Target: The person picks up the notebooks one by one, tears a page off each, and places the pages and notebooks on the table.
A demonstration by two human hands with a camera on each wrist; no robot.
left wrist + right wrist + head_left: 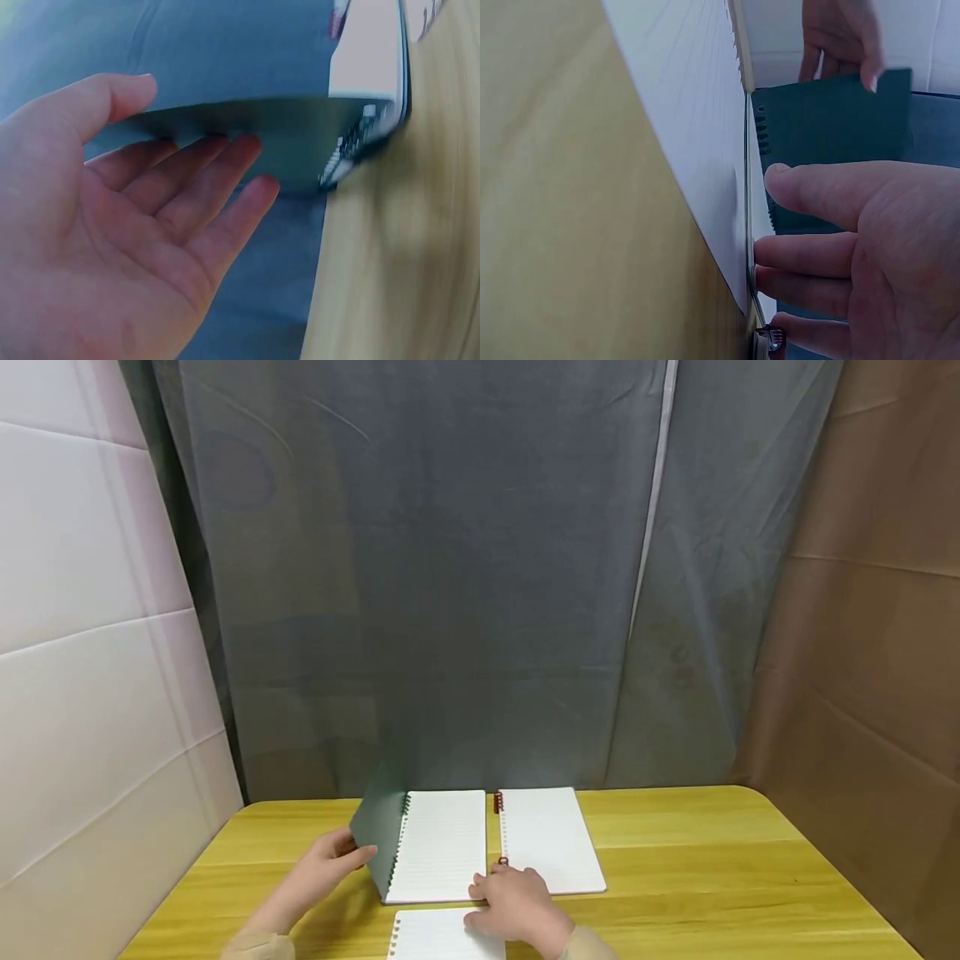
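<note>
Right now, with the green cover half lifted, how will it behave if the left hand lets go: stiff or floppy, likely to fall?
The green cover looks thin but stays flat while raised, so probably fairly stiff. It hinges on the ring binding, so it would likely swing down rather than slide. The left hand only props it with straight fingers, and the right hand presses the lined page, so the notebook probably stays put.

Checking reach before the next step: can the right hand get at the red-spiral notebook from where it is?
Probably yes. The right hand rests at the green notebook's near corner, right beside the red-spiral notebook; nothing lies between them.
</note>
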